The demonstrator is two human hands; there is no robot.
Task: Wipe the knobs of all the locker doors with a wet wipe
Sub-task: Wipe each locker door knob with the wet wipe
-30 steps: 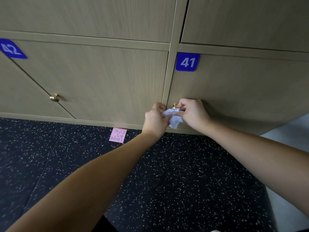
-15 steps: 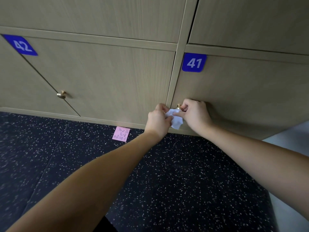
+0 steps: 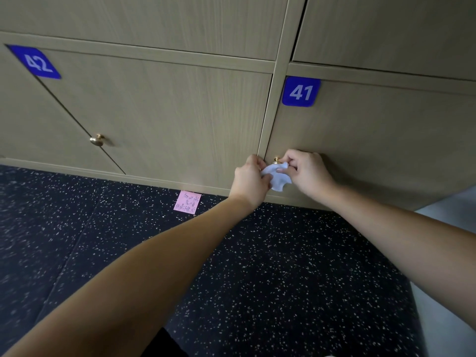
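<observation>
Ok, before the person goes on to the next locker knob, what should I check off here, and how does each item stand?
1. Wet wipe in hand: ok, the left hand and right hand both pinch it.
2. Wipe at the knob of door 41: ok, the wipe sits just under it, touching.
3. Whole knob wiped: cannot tell, only its top shows above the wipe.
4. Next knob in view: ok, the knob on door 42 is bare, to the left.
5. Path there: ok, nothing stands before the doors; a pink note lies on the floor.
</observation>
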